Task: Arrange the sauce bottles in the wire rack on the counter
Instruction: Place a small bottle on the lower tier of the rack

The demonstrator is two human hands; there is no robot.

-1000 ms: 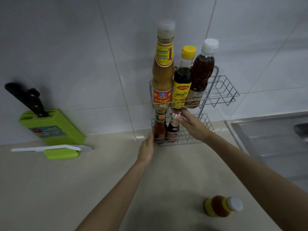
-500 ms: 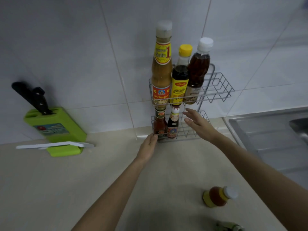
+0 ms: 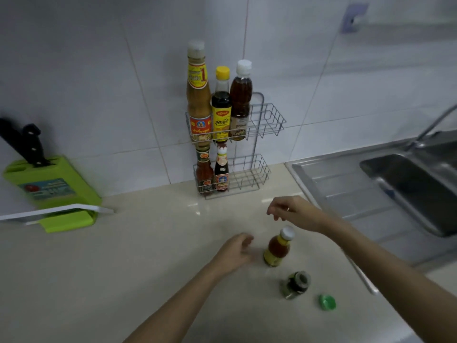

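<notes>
Hovering empty with fingers loosely curled, the right hand (image 3: 294,214) hangs above a white-capped amber sauce bottle (image 3: 277,247) standing on the beige tabletop (image 3: 123,256); the left hand (image 3: 235,252), empty too, sits beside it; the two-tier wire rack (image 3: 259,125) holds five bottles

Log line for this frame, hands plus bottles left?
left hand: empty, open | right hand: empty, above white-capped bottle | wire rack: five bottles | counter: white-capped bottle, dark jar, green cap
</notes>
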